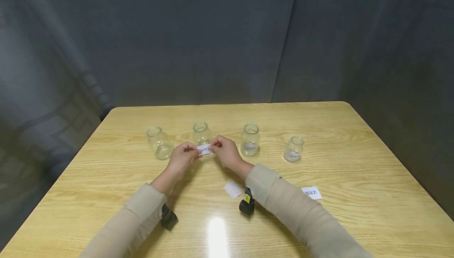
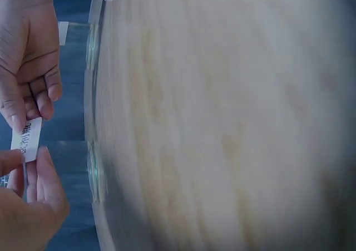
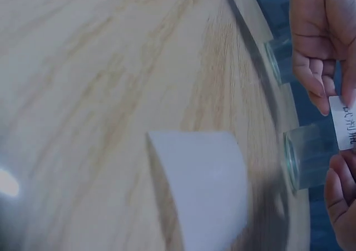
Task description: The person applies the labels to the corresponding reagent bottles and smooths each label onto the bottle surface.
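Both hands pinch a small white label with dark printed characters, one at each end. My left hand has its thumb and fingertips on the left end; my right hand grips the right end. Right behind the label stands a clear glass jar, partly hidden by label and hands. In the left wrist view the label spans between the two hands. The right wrist view shows the label overlapping the jar.
An unlabelled jar stands at the left. To the right are two jars with labels, one taller and one smaller. A blank white paper piece and a printed label lie on the wooden table.
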Tool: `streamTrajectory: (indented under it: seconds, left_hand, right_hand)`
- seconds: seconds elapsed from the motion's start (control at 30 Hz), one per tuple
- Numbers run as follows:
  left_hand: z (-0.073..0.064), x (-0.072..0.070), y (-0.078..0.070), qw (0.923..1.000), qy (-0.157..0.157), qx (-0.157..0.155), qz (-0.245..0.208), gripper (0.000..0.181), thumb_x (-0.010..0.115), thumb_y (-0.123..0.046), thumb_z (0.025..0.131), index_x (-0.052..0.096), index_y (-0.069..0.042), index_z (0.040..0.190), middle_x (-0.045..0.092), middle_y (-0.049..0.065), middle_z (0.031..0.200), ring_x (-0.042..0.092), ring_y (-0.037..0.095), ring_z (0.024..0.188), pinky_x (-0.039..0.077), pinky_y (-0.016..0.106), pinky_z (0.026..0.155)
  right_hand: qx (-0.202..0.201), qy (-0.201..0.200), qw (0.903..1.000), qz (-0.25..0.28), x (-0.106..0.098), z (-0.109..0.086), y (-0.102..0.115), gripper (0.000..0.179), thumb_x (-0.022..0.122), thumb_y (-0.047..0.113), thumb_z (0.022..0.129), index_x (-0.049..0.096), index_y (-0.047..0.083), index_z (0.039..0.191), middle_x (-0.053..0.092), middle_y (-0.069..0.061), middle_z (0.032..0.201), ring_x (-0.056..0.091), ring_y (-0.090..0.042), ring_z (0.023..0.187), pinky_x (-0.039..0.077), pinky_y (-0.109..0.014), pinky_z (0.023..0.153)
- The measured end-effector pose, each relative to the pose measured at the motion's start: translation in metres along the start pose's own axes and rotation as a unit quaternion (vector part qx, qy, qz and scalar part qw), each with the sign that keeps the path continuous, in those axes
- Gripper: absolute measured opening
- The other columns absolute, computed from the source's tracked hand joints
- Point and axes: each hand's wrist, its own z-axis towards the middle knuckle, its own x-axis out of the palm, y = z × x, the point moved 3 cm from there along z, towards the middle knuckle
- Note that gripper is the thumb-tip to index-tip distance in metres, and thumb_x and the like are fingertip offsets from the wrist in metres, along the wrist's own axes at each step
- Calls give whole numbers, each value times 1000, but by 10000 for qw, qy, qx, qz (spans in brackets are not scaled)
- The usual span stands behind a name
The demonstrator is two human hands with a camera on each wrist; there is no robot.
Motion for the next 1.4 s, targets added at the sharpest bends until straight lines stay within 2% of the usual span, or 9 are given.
streamTrajectory:
  seconds: [0.17,0.33,0.43,0.53,0.73,1.03,1.23,1.33,1.4]
  left_hand:
    - [4,-3,-1,9965,-260,50,798,15,58,-9,81,54,4,89,53,10,87,51,25,84,45,34,75]
    - [6,-4,-3,9908,-385,115,1295,14,57,-12,82,55,1,89,53,11,98,49,24,88,42,30,71]
    - [6,-3,-4,9896,-365,205,1374,13,56,-10,83,55,2,88,50,15,108,48,28,94,42,33,73]
    - [7,-3,-4,9898,-300,280,1365,12,56,-8,83,55,3,87,45,16,119,43,33,105,40,42,82]
    - [9,-4,-5,9901,-253,287,1352,13,56,-9,83,56,3,89,42,15,125,31,35,118,30,46,93]
    - [10,-5,-6,9855,-406,340,1611,11,57,-7,82,57,3,85,48,17,120,39,33,113,34,41,92]
    - [11,-7,-8,9850,-385,320,1653,10,58,-7,81,58,2,85,50,17,116,42,32,110,36,39,91]
    - [13,-10,-10,9840,-274,371,1721,11,58,-7,80,58,2,86,51,17,115,43,32,109,35,41,91]
    - [15,-11,-10,9819,-210,433,1832,13,59,-9,80,58,2,87,52,17,113,46,32,106,36,42,90]
  right_hand:
    - [11,-193,9998,41,3,4,-3,8,61,6,79,58,0,81,59,-7,80,50,-14,71,43,-21,60]
    - [-70,-304,9992,-239,6,5,-6,8,61,9,79,59,2,80,57,-7,85,51,-18,79,44,-25,66]
    - [-65,-339,9985,-414,7,6,-8,8,61,11,79,59,4,80,54,-7,88,51,-20,83,45,-26,67]
    - [-37,-367,9987,-346,7,7,-9,8,60,11,80,58,4,80,53,-9,95,53,-23,86,46,-26,68]
    - [-56,-564,9980,-279,10,9,-9,8,61,11,80,58,5,76,56,-10,109,54,-24,95,46,-30,74]
    - [-134,-767,9954,-550,13,7,-8,8,60,13,80,59,5,78,58,-11,108,52,-26,101,43,-34,84]
    - [-332,-875,9937,-616,12,7,-7,7,62,11,78,59,4,77,60,-12,101,55,-24,96,45,-31,80]
    - [-367,-865,9932,-684,11,8,-6,10,62,10,78,57,3,83,62,-12,96,57,-23,91,46,-28,77]
    - [-289,-766,9943,-681,11,9,-6,18,62,11,78,55,2,92,61,-13,97,57,-22,91,46,-27,76]
